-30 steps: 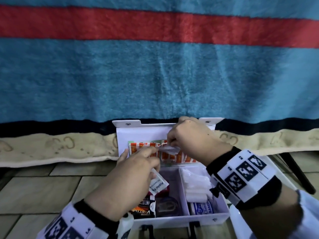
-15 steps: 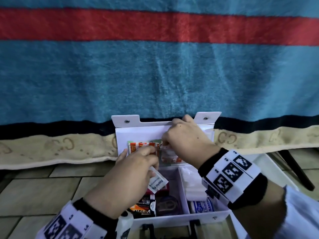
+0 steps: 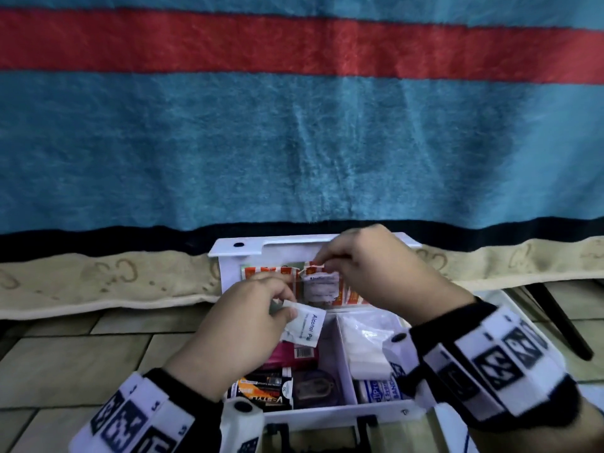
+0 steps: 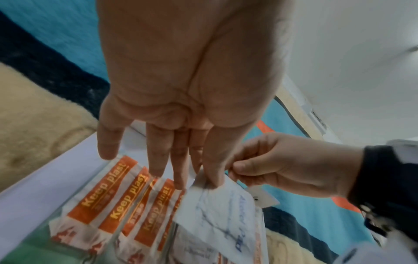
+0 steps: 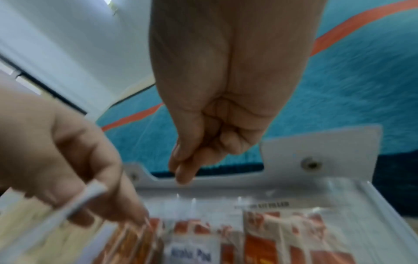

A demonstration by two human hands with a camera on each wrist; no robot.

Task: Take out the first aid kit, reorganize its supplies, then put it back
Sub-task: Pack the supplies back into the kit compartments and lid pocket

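Since a second ago, another alcohol pad (image 3: 321, 287) now sits in the lid pocket. Nearest, left hand (image 3: 243, 325) pinches an alcohol pad packet (image 3: 305, 325) over the open first aid kit (image 3: 340, 410) on the floor; beyond, right hand (image 3: 369, 273) pinches the lid's clear pocket (image 5: 260, 196).

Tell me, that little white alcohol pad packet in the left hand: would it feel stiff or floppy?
Probably light and a bit floppy: the alcohol pad packet is flat and thin, and the left hand holds it by one corner with a fingertip pinch. It looks creased in the left wrist view, so it likely bends easily. Its smooth wrapper may be somewhat slippery.
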